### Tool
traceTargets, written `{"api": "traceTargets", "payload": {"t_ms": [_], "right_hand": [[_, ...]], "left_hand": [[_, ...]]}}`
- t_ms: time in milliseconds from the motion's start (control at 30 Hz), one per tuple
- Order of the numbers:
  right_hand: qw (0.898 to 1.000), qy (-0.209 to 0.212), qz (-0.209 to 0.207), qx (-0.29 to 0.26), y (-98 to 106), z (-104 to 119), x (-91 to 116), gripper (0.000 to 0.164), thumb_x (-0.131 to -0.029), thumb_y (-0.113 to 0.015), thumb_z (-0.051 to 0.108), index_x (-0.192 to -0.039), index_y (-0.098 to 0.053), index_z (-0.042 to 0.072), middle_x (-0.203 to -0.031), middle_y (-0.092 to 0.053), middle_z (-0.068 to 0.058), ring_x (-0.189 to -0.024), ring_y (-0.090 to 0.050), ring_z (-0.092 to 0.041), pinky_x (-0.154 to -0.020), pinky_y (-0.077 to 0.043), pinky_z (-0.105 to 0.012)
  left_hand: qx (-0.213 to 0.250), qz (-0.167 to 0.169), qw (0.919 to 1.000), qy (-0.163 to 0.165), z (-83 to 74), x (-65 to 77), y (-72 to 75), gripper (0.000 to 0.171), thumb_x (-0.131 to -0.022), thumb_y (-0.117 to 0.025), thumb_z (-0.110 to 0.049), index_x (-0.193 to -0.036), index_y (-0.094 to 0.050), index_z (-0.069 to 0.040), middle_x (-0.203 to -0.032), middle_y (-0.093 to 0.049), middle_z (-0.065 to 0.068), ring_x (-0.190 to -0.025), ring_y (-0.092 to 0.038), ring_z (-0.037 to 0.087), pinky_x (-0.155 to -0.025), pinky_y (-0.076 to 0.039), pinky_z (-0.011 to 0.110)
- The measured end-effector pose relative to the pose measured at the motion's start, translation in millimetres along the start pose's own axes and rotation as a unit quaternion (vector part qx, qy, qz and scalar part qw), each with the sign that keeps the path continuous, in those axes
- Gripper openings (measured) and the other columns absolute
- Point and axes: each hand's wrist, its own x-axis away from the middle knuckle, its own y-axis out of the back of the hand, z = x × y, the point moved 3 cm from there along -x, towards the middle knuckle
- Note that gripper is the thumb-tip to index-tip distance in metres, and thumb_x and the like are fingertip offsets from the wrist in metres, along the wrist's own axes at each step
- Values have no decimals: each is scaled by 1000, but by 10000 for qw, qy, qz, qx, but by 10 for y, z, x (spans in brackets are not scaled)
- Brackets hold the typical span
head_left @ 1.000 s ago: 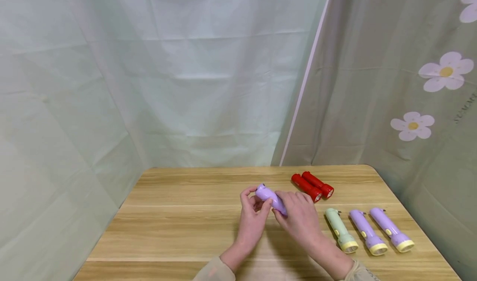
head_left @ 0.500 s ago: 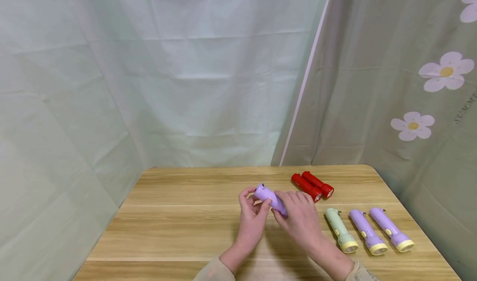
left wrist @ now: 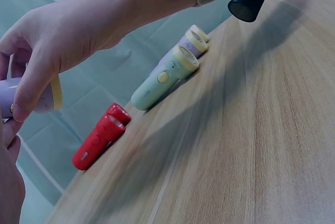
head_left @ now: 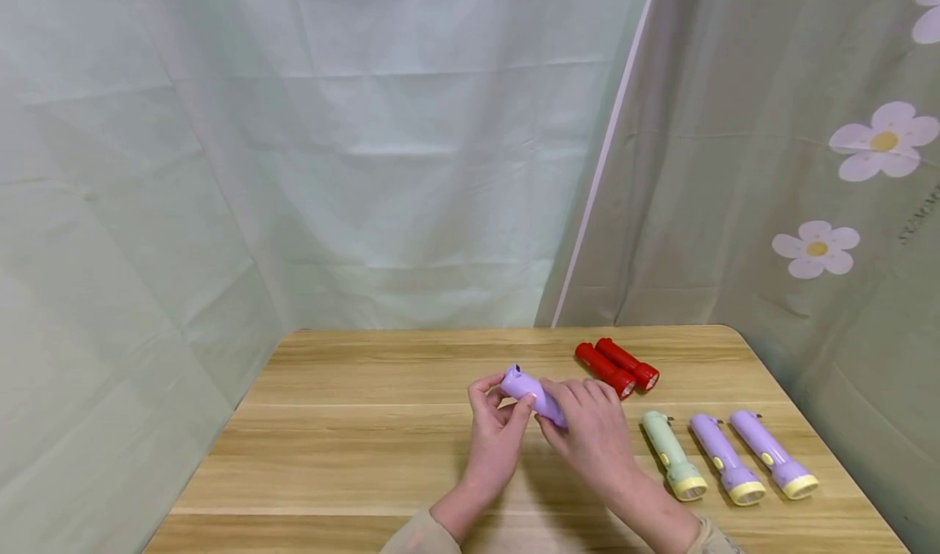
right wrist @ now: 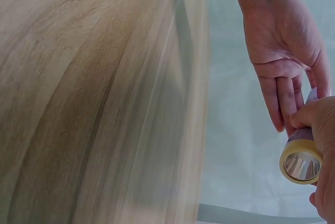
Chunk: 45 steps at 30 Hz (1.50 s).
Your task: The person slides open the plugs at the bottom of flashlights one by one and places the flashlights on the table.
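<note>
A purple flashlight (head_left: 523,386) is held above the middle of the table, tilted, its tail end toward the far left. My left hand (head_left: 494,441) pinches the body near the tail between thumb and fingers. My right hand (head_left: 590,430) grips the head end, covering it in the head view. The flashlight's yellow-rimmed lens (right wrist: 302,166) shows in the right wrist view, below the right hand's thumb (right wrist: 309,116). Seen from the left wrist, the right hand (left wrist: 49,41) curls over the purple body (left wrist: 46,100), while the left hand (left wrist: 9,187) is partly cut off.
Right of the hands lie a green flashlight (head_left: 671,456) and two purple flashlights, one nearer (head_left: 725,458) and one at the right (head_left: 773,454). Two red flashlights (head_left: 604,370) lie side by side farther back. Curtains (head_left: 411,170) hang around the wooden table (head_left: 330,456).
The flashlight's tail and my left hand have shifted very slightly left. The dark spot on the tail looks a little different, as if the flashlight turned slightly. Both hands keep their hold.
</note>
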Motion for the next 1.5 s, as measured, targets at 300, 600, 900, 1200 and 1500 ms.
{"api": "traceTargets", "payload": {"t_ms": [300,600,900,1200,1500], "right_hand": [[10000,14,-2,-71,24,19,-7,50,-71,-92,17,-117,-73,12,-96,-72,-3,-83,-63,-25,-80,-48,-47],[10000,57,13,-59,31,27,3,51,-70,-92,18,-118,-74,12,-95,-72,-3,-83,-63,-25,-79,-48,-47],[9999,85,-31,-102,36,33,13,51,-70,-92,17,-117,-74,11,-95,-73,-3,-83,-64,-25,-79,-48,-47],[9999,98,-73,-114,35,43,19,51,-69,-92,16,-116,-74,12,-95,-73,-3,-82,-64,-24,-79,-49,-47],[9999,13,127,-113,32,39,28,49,-72,-91,19,-117,-74,11,-96,-73,-3,-85,-64,-25,-83,-48,-46]], "left_hand": [[180,48,9998,-95,-8,2,17,51,-100,-67,-7,-136,-31,-5,-120,-57,19,-97,-70,28,-80,-56,28],[159,41,9998,-149,11,3,23,49,-99,-67,-7,-133,-32,-3,-119,-56,19,-94,-70,26,-79,-56,30],[213,99,9996,-163,9,10,23,48,-100,-66,-6,-132,-31,-2,-120,-56,20,-95,-70,26,-80,-56,31],[258,94,9995,-122,13,14,25,48,-99,-67,-5,-131,-31,-2,-121,-56,19,-94,-70,25,-80,-56,30],[203,150,9996,-129,17,22,27,47,-100,-66,-6,-132,-31,-2,-121,-56,20,-95,-70,26,-79,-55,29]]}}
